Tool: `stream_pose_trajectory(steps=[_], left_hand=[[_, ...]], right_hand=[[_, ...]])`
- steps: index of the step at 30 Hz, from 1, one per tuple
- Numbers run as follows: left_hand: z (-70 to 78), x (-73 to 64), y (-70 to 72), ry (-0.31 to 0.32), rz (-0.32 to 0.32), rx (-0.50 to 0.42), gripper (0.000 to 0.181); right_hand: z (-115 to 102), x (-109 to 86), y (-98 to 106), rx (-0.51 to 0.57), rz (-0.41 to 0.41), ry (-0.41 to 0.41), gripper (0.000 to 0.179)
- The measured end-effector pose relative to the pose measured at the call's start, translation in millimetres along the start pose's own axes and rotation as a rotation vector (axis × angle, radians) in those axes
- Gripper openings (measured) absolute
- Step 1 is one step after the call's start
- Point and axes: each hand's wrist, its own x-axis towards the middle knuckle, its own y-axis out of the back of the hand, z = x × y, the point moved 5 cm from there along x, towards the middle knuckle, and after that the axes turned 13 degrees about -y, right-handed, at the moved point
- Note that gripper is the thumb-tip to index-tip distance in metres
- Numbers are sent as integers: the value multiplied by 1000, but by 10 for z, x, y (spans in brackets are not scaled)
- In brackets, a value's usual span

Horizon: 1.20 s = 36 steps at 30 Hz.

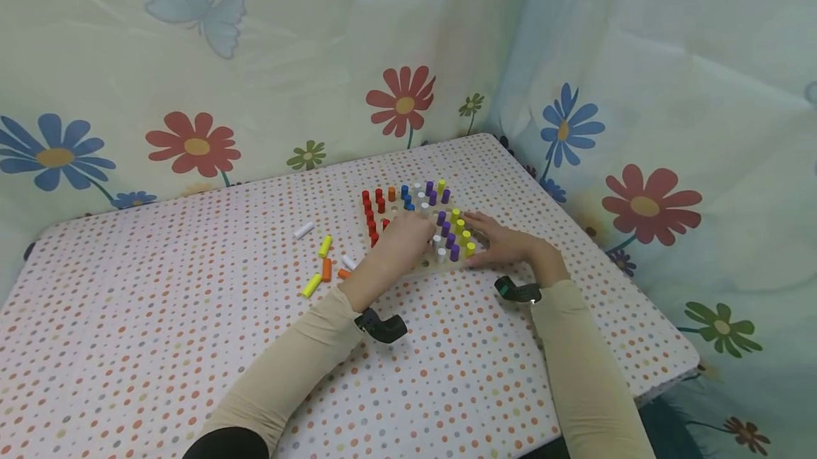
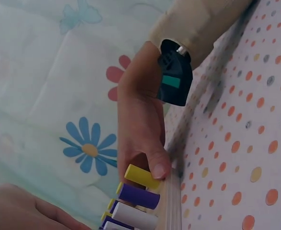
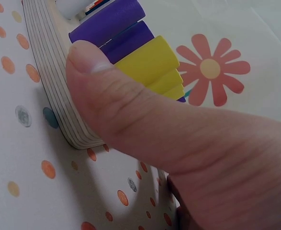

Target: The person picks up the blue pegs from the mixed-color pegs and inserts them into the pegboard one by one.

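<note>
A flat wooden pegboard (image 1: 440,266) holds rows of coloured pegs: red at the left, then orange, blue, white, purple and yellow. My left hand (image 1: 398,242) is over its middle, close to the white pegs (image 1: 439,247). Its fingertips are hidden in the head view, and the left wrist view cuts them off. My right hand (image 1: 504,240) rests at the board's right end, fingers along the side. In the right wrist view its thumb (image 3: 126,110) lies against the near edge, beside a yellow peg (image 3: 147,60) and a purple peg (image 3: 109,21).
Loose pegs lie on the dotted tablecloth (image 1: 191,303) left of the board: white (image 1: 303,230), yellow (image 1: 310,285) and orange (image 1: 327,269) among them. A flowered curtain (image 1: 306,54) hangs behind and to the right. Each wrist wears a dark camera.
</note>
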Motion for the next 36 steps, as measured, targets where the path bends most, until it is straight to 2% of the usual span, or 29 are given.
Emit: stream_pose_trajectory(steps=[4,9,11,14,17,20,22,25,28,32,36], left_hand=[[-31,-13,-15,22,-42,-29,16],[-49,-18,21,1,-111,-32,17],[-55,-19,67,4,-97,-45,17],[-51,-23,157,23,-29,-81,23],[-19,-28,211,28,28,-163,30],[9,-34,171,36,8,-244,29],[16,-37,118,42,-30,-271,25],[10,-52,44,32,-82,-256,21],[18,-74,27,7,-114,-221,19],[59,-94,53,-30,-125,-179,17],[84,-109,71,-30,-112,-166,14]], right_hand=[[20,16,-20,1,-4,-15,101],[34,7,-29,4,-4,-34,103],[37,3,-30,5,-4,-36,103],[41,0,-31,5,-3,-30,102],[43,-4,-28,7,2,-19,102],[42,-3,-32,18,1,-9,102],[47,7,-38,25,1,-11,102],[46,16,-40,22,1,-12,102],[41,21,-26,10,6,-13,102],[34,26,-5,12,3,-13,101],[26,24,-1,17,-2,-9,102]])
